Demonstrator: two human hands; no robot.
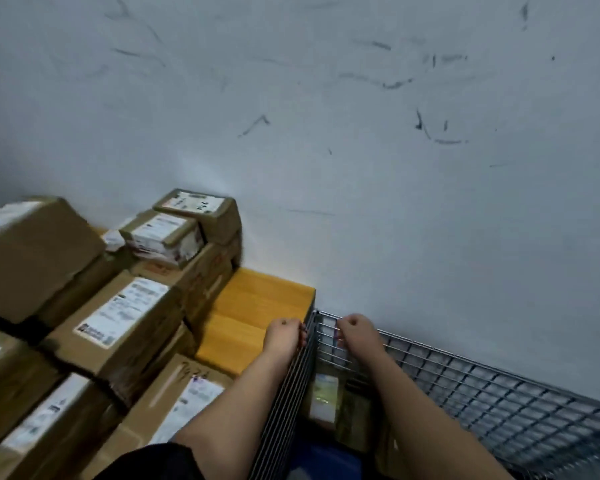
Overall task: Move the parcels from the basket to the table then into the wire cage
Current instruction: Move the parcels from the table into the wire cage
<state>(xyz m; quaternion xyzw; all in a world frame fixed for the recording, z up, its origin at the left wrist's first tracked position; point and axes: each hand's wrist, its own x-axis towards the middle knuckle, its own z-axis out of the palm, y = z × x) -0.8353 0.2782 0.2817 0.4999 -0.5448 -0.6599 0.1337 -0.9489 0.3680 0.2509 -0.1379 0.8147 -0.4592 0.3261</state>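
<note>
- Cardboard parcels (118,317) with white labels are stacked on the left, covering most of the yellow table (257,306).
- The left hand (284,336) curls its fingers round the wire cage's (482,393) near side panel at its top corner.
- The right hand (355,332) grips the cage's back mesh just beside it.
- A parcel (324,396) lies inside the cage, below the hands.

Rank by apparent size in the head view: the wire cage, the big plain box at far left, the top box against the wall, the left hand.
1. wire cage
2. big plain box
3. top box and left hand look close in size; the hand is nearer the camera, so I leave these two unranked.
</note>
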